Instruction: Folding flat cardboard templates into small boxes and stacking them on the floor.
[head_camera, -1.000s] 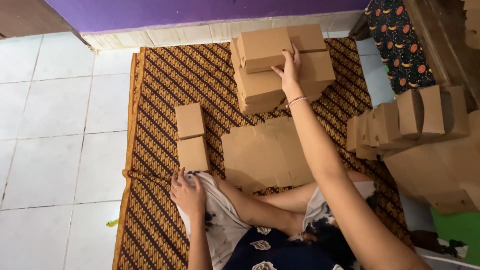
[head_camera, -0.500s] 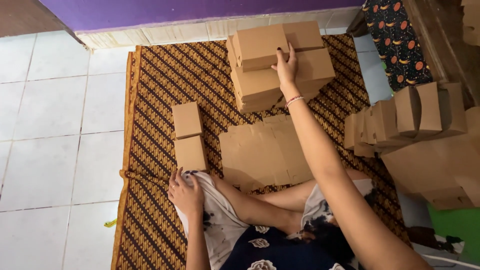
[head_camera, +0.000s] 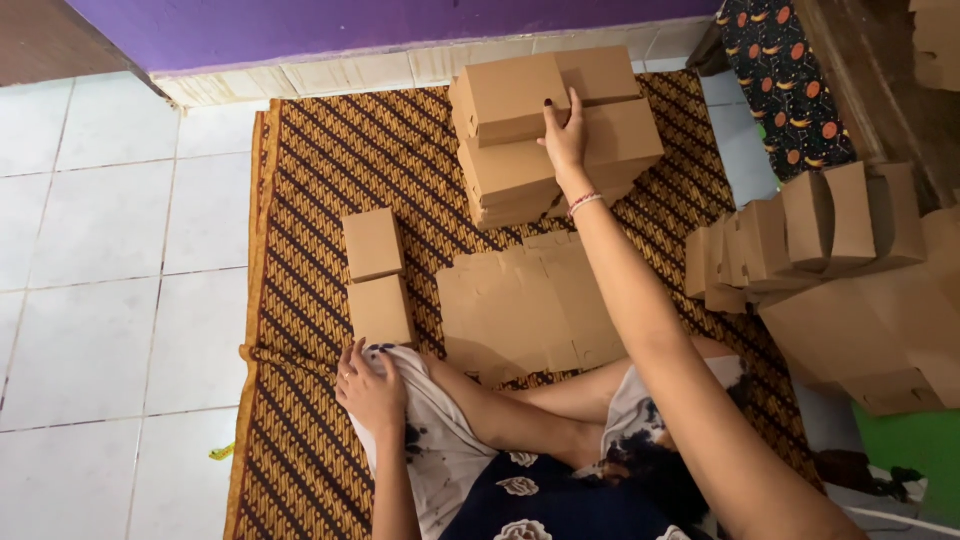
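My right hand (head_camera: 566, 137) reaches far forward and rests its fingers on the top brown cardboard box (head_camera: 510, 95) of a stack of folded boxes (head_camera: 555, 165) near the wall. My left hand (head_camera: 370, 385) lies flat on my knee, on the white cloth, holding nothing. Just ahead of it two small closed boxes (head_camera: 375, 275) lie on the patterned mat (head_camera: 310, 200). A pile of flat unfolded box blanks (head_camera: 530, 305) sits on the mat in front of my legs.
A row of half-folded boxes (head_camera: 790, 240) and larger cardboard sheets (head_camera: 870, 330) stand at the right. White floor tiles (head_camera: 100, 250) lie left of the mat. A purple wall (head_camera: 350, 25) runs along the back. A dark patterned cloth (head_camera: 785, 85) lies far right.
My right hand has stayed on the top box of the stack, which has settled slightly. The left hand has not moved from my knee.
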